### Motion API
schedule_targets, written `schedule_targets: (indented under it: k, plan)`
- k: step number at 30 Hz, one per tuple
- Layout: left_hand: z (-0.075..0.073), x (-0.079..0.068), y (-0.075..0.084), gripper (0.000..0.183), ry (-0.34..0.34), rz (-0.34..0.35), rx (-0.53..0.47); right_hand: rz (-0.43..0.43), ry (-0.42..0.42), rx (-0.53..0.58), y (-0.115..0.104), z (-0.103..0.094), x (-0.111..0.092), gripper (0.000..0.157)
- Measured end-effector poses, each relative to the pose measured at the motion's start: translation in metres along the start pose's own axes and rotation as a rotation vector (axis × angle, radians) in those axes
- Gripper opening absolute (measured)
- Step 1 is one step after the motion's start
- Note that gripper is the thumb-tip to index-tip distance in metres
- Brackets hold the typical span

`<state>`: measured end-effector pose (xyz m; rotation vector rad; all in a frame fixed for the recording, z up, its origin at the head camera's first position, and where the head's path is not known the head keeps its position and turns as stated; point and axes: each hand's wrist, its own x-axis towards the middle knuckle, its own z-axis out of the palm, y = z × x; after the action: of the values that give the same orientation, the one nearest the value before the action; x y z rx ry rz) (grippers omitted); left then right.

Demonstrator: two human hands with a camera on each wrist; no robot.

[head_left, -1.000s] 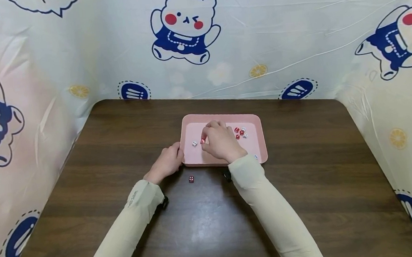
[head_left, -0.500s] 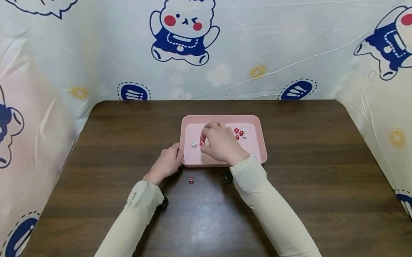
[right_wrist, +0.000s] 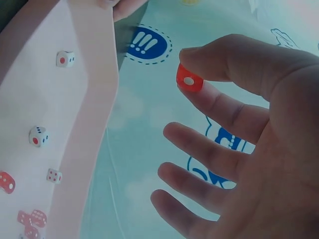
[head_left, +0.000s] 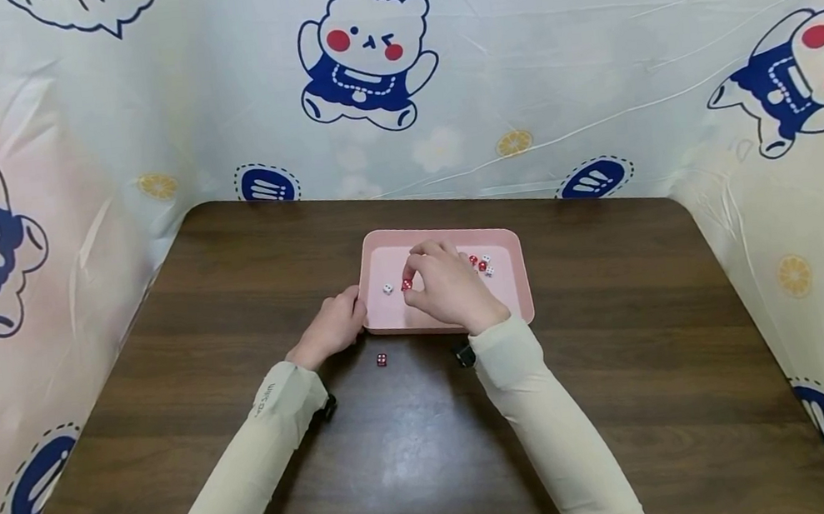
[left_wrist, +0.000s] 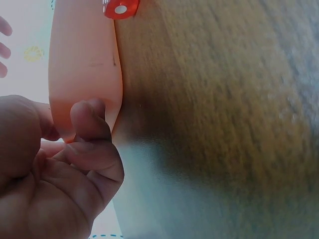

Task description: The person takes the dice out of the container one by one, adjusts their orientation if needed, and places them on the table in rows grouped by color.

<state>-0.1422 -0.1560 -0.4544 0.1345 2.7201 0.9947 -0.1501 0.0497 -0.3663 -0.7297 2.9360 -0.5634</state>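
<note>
My right hand (head_left: 449, 287) is over the pink tray (head_left: 511, 280), pinching a red die (right_wrist: 190, 77) between thumb and index finger. The right wrist view shows the other fingers spread apart, with a white pip on the die facing the camera. My left hand (head_left: 330, 326) grips the tray's left end near the front corner; in the left wrist view its thumb and curled fingers are on the tray wall (left_wrist: 87, 55). A white die (head_left: 388, 290) lies inside, left of the right hand. Red and white dice (head_left: 484, 265) are grouped on the right side, partly hidden by that hand.
Another red die (head_left: 381, 361) lies on the dark wooden table (head_left: 620, 369) in front of the tray. A patterned cloth (head_left: 510, 45) with bear drawings hangs behind the table and along both sides.
The right wrist and forearm have shifted slightly to the right, the red die still pinched over the tray. The left hand keeps its grip at the tray's left end.
</note>
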Motion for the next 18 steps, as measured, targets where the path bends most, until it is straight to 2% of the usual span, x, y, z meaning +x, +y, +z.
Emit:
schedule_targets:
  k: [18]
  plan:
    - [0.000, 0.001, -0.001, 0.027, -0.017, -0.016, -0.011, -0.022, 0.016, 0.027, 0.001, -0.004, -0.017, 0.008]
